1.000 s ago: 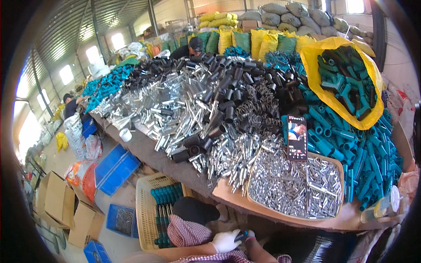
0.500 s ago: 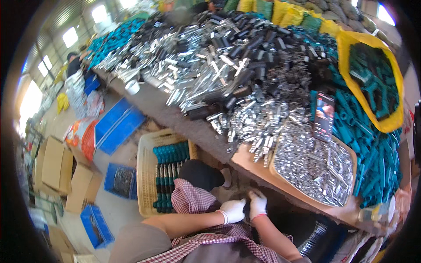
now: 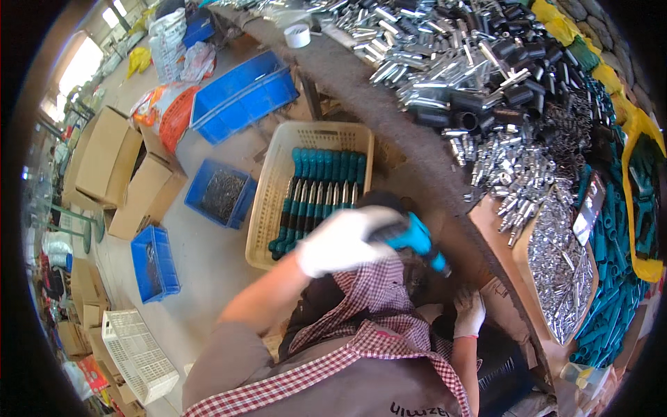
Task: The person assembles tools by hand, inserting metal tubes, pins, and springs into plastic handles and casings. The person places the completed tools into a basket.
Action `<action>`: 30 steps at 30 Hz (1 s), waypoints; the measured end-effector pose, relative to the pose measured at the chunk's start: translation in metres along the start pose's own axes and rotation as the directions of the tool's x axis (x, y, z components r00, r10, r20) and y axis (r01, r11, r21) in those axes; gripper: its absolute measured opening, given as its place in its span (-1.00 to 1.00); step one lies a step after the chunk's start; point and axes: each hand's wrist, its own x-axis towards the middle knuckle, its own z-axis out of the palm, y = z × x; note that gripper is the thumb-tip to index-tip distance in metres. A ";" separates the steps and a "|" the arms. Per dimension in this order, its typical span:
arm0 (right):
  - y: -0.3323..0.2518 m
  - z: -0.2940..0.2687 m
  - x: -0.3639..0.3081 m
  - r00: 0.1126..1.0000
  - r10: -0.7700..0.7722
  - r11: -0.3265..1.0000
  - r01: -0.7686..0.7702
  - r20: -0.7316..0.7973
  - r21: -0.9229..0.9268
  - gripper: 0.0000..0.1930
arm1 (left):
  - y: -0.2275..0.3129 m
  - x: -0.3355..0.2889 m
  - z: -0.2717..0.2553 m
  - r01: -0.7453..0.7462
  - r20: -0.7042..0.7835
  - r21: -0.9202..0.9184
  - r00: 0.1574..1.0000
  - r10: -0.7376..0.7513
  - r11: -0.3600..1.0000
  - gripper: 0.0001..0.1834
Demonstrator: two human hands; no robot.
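Fingers of the left hand (image 3: pixel 344 240) grip a teal handle (image 3: pixel 415 240) beside the beige basket (image 3: pixel 278 201); right hand's (image 3: pixel 469 313) unclear.

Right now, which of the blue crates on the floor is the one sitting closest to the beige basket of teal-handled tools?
The small blue crate holding dark metal bits, just left of the beige basket. The big blue crate lies farther up, and the other small blue crate farther left.

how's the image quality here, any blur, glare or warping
Head view: strong fisheye, the table edge bows and the corners go black; the left hand with its teal tool is motion-smeared; windows at upper left blow out white; metal parts glint but stay sharp.
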 end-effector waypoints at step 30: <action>0.077 -0.013 -0.019 0.938 0.157 0.971 -0.203 -0.309 -0.123 -0.73 | -0.193 0.059 -0.049 0.274 -0.408 0.168 0.894 -0.186 0.947 -0.58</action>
